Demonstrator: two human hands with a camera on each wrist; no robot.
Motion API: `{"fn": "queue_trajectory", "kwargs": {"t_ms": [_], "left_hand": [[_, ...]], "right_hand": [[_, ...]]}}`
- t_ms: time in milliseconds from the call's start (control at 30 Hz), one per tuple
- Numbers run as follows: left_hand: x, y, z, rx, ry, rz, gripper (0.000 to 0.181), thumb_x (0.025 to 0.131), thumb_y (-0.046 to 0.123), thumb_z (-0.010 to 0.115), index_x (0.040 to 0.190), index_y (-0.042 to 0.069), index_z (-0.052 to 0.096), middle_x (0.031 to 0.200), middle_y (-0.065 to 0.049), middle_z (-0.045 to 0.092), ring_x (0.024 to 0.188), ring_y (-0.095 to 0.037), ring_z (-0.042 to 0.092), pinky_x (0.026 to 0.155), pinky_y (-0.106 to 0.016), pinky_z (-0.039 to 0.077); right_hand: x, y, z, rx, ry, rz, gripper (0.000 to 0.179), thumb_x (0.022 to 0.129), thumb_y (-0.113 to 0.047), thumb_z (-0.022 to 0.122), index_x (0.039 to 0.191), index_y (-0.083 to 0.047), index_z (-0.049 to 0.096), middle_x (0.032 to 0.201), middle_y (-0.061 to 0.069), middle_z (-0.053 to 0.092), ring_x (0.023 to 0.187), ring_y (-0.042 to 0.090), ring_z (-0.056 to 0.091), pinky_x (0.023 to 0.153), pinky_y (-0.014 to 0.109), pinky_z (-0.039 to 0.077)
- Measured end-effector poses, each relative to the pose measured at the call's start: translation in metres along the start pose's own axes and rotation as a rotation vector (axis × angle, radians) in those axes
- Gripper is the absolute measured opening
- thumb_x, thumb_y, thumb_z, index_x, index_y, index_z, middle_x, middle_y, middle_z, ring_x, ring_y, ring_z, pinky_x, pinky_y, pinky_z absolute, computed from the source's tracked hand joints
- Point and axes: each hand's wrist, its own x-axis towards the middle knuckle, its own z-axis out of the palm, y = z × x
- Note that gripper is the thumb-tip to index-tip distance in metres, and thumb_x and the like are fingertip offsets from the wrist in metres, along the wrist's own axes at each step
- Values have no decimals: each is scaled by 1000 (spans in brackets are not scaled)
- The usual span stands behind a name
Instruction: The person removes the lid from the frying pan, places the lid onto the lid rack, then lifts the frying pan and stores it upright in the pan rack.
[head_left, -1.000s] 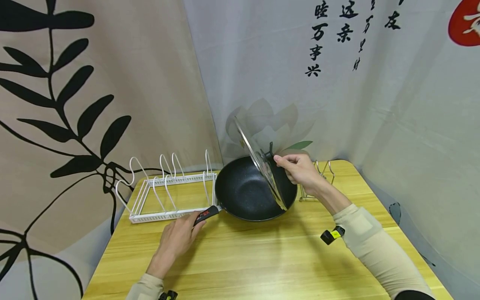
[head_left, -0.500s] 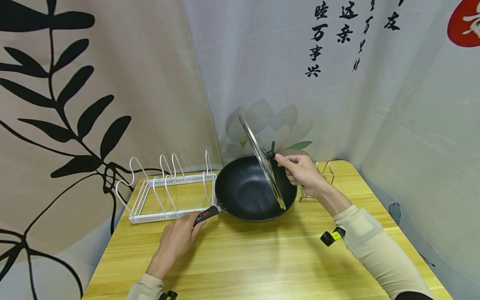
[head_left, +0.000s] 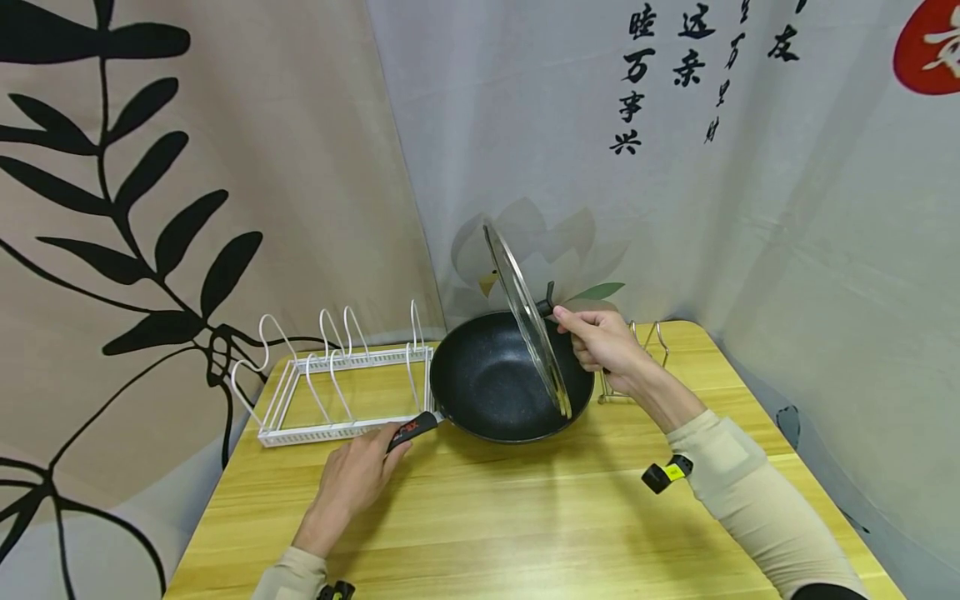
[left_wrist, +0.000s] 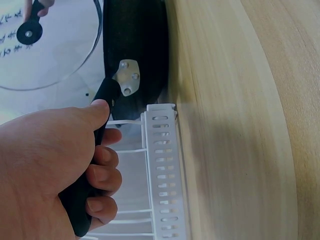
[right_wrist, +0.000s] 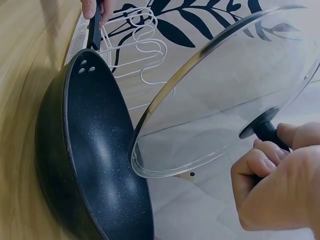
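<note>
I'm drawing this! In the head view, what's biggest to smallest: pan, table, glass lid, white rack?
1. Table
2. Pan and white rack: too alike to rank
3. Glass lid, tilted

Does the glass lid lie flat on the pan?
No, the right hand holds the glass lid steeply tilted, leaving the pan mostly uncovered.

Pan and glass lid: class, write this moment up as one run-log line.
left grip: holds pan handle | right grip: holds lid knob | lid: tilted, pan contact unclear | pan: uncovered, on table
</note>
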Motion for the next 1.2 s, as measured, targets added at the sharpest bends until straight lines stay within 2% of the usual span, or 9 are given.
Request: {"fn": "queue_trajectory", "kwargs": {"t_ms": [333,633,900,1200], "left_hand": [[1,1,0,-5,0,0,25,111,36,75,127,17,74,90,-5,76,61,-12,53,50,-31,39],[0,1,0,-11,5,0,24,110,36,76,123,17,74,86,-2,72,60,-11,50,51,-30,38],[1,1,0,-8,-14,-9,25,111,36,74,125,16,73,86,-2,72,60,-12,50,51,-30,38],[2,2,0,-6,-41,-31,26,113,37,72,127,15,73,85,-2,70,60,-12,49,51,-30,37]], "right_hand": [[-2,0,-1,24,-10,25,52,113,-51,69,114,1,64,61,-10,33,49,5,27,51,24,24],[-5,-2,-1,40,-8,29,49,113,-50,68,112,-1,65,60,-11,33,48,5,27,49,22,26],[-9,-3,-4,54,-5,35,40,113,-51,68,98,-14,71,58,-11,34,47,5,28,48,21,27],[-13,-4,-7,58,3,46,40,111,-53,69,95,-16,72,59,-11,35,48,5,28,50,22,26]]}}
